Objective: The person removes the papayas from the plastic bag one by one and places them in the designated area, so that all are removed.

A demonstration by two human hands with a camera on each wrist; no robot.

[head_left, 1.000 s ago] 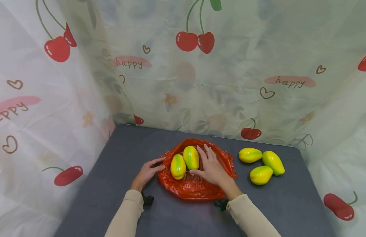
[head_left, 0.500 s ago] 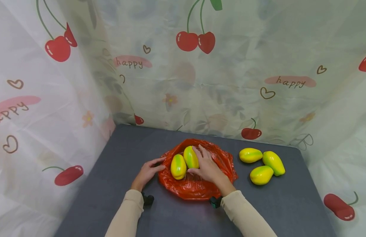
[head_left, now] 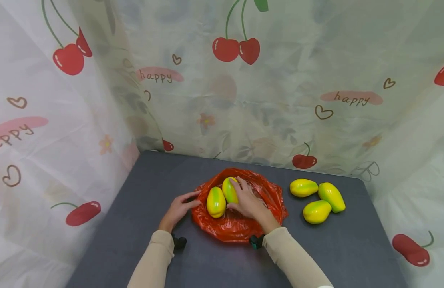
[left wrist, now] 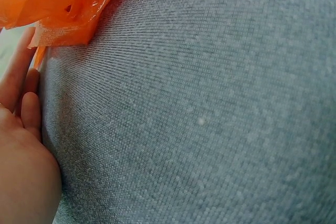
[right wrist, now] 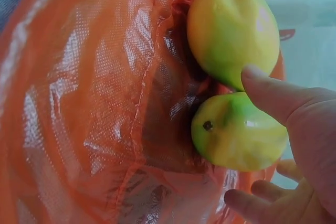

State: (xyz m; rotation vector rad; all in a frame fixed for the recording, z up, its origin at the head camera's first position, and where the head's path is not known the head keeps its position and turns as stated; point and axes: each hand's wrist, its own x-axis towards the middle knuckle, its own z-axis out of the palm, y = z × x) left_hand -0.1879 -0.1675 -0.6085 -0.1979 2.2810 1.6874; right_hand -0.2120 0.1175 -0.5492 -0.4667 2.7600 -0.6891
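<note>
Fruits [head_left: 216, 202], 2 in 1 bag [head_left: 232, 235], 3 outside

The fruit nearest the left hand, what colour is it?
That fruit is yellow with a green lengthwise stripe, showing best in the head view.

Glossy plastic bag [head_left: 229, 234] (crinkled), smooth shiny fruits [head_left: 216, 203], matt woven tabletop [head_left: 214, 266]

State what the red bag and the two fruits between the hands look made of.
Red bag: probably thin, glossy plastic, from its crinkles and bright highlights. Two fruits: smooth and shiny, perhaps plastic or foam by their lacquered sheen; real skin stays possible.
</note>
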